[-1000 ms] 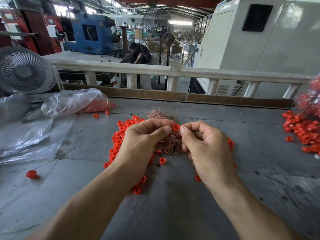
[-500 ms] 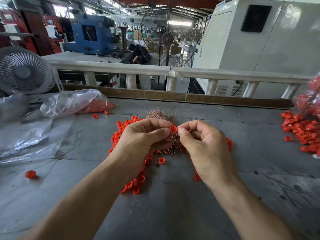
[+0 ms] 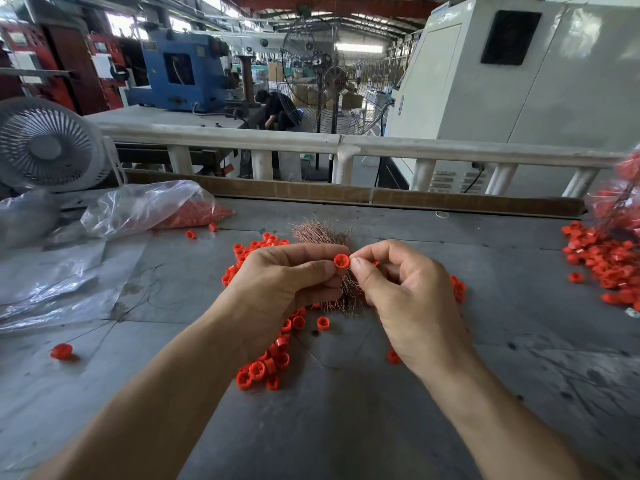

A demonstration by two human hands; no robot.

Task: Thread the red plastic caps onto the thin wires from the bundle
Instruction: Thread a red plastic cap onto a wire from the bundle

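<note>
The left hand point(image 3: 277, 282) pinches a red cap point(image 3: 341, 261) in its fingers; at its 3 o'clock, the right hand point(image 3: 408, 299) pinches a thin wire from the bundle point(image 3: 322, 233) on the counter point(image 3: 346, 410).

Single head-worn wide-angle view, looking forward and down across grey table point(image 3: 346, 427); both forearms close below lens, railing point(image 3: 381, 150) and workshop machines beyond. No second view.

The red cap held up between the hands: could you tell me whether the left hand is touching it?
Touching. The head view shows the left hand pinching the red cap between thumb and forefinger.
</note>
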